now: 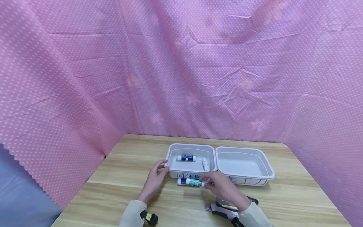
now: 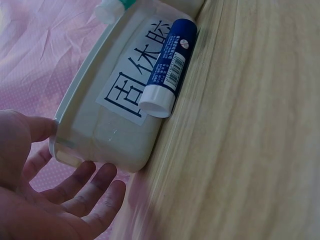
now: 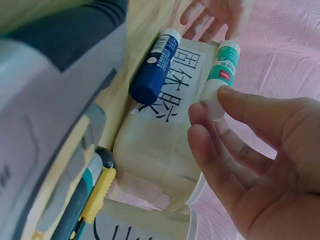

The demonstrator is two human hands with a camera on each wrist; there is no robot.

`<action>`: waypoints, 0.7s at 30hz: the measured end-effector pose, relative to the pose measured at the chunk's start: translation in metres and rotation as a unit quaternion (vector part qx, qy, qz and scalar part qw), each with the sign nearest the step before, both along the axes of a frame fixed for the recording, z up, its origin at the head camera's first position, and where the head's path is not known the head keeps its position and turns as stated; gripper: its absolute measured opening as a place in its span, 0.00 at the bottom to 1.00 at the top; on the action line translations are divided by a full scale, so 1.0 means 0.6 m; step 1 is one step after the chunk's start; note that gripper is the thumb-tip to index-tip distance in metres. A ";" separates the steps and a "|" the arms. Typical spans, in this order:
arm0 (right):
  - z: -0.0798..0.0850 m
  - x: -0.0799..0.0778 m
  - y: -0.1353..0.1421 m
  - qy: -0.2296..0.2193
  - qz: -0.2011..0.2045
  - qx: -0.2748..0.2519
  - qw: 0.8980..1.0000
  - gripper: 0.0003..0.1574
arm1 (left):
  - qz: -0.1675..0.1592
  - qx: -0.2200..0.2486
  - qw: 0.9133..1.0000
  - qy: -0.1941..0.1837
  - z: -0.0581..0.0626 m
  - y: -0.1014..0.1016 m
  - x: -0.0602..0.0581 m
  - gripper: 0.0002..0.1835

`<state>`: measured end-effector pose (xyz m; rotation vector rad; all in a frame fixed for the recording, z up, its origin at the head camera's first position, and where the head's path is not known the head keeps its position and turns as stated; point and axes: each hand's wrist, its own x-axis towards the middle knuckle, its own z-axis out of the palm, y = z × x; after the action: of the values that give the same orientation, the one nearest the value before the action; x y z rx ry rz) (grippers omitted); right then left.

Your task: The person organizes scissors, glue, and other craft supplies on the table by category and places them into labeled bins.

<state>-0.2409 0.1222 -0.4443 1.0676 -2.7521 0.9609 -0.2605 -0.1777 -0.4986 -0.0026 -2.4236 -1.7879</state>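
My right hand (image 1: 222,186) pinches a green-and-white glue stick (image 3: 225,62) by its white end, near the front rim of the left white bin (image 1: 173,173). My left hand (image 2: 65,195) touches that bin's left end, thumb at the rim and the other fingers spread loosely beside the wall. Against the bin's labelled front lies a dark blue glue stick (image 2: 170,65) with a white end, on the table. Inside the bin are a blue-and-white glue stick (image 1: 186,158) and a smaller-looking white stick (image 1: 205,164), lying apart.
A second white bin (image 1: 267,173) with a label stands against the first one's right side. A utility knife (image 1: 221,210) with a pale body lies by my right forearm. Another utility knife (image 3: 100,195), partly yellow, shows in the right wrist view. Pink dotted cloth (image 1: 198,78) hangs behind the table.
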 end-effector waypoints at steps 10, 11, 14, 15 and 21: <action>0.010 -0.004 -0.004 0.004 0.010 -0.026 1.000 0.14 | -0.001 0.000 1.000 -0.002 0.000 -0.001 0.000 0.24; 0.012 -0.005 -0.004 0.006 0.008 -0.027 1.000 0.14 | -0.001 0.000 1.000 -0.002 0.000 -0.001 -0.001 0.24; 0.020 -0.009 -0.002 0.014 -0.005 -0.027 1.000 0.13 | 0.001 -0.001 1.000 0.000 0.001 0.000 -0.002 0.24; 0.022 -0.010 -0.002 0.015 -0.010 -0.028 0.999 0.13 | 0.001 -0.001 1.000 0.000 0.002 0.000 -0.002 0.24; 0.036 -0.014 -0.002 0.026 -0.030 -0.044 0.998 0.11 | 0.000 -0.002 1.000 0.002 0.001 -0.001 -0.001 0.24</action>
<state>-0.2494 0.1209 -0.4228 0.9755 -2.6573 1.0202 -0.2612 -0.1786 -0.4978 -0.0057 -2.4231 -1.7815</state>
